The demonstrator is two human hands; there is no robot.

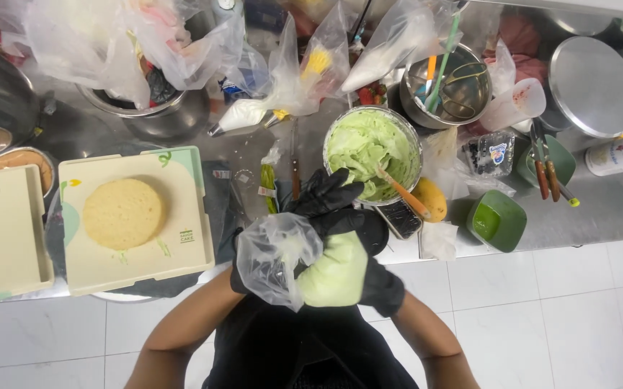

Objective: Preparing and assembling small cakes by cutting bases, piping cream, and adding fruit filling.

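Two black-gloved hands share one piping bag (pixel 326 270), held close to the body, below the tabletop (pixel 599 209) edge. Bag is clear plastic, its lower part packed with pale green cream, its loose open top bunched out toward the left hand. Right hand (pixel 372 277) is closed around the filled part from the outer side, firm wrap. Left hand (pixel 326 198) sits just above the bag, fingers curled and spread over the top; it looks pinched on the plastic, but the exact grip is partly hidden behind the bag. Long axis of the bag runs roughly from the empty top at lower left to the filled bulk near the right hand; the tip end is not visible.

Straight ahead of both hands, touching distance, stands a metal bowl (pixel 372 153) of the same green cream with an orange-handled spatula (pixel 403 193) leaning in it. Left hand is nearer the bowl. Well off to the left of the left hand, a round plain sponge cake (pixel 123 214) lies on a cream-coloured square board (pixel 181 256). To the right of the right hand, a small green bowl (pixel 497 220).
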